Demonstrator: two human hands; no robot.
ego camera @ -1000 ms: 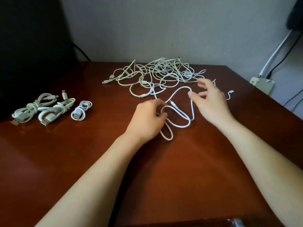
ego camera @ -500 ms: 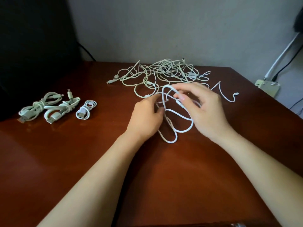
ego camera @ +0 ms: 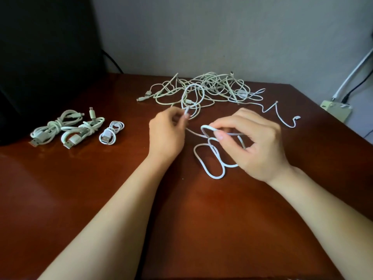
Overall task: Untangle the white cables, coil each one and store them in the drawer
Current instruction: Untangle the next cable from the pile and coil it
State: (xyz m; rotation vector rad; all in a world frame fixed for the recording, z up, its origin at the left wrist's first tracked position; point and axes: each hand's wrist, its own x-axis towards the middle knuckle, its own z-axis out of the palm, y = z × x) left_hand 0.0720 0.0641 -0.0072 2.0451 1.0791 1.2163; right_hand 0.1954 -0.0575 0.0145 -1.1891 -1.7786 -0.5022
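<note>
A tangled heap of white cables (ego camera: 214, 87) lies at the back middle of the brown table (ego camera: 201, 219). One white cable (ego camera: 210, 170) runs out of it toward me in loose loops. My left hand (ego camera: 165, 136) pinches that cable's end near its plug, lifted just in front of the heap. My right hand (ego camera: 254, 144) pinches a small loop of the same cable between thumb and fingers, with more loops hanging down to the table beneath it. Three coiled cables (ego camera: 76, 130) lie side by side at the left. No drawer is in view.
A loose cable tail (ego camera: 282, 116) snakes off to the right of the heap. A dark object (ego camera: 40, 47) fills the back left corner. A wall box with wires (ego camera: 337, 110) sits beyond the table's right edge. The wall stands right behind the table.
My hands have drawn apart: the left lifted the cable's end up and left, the right moved right holding a loop. The cable between them has stretched out.
</note>
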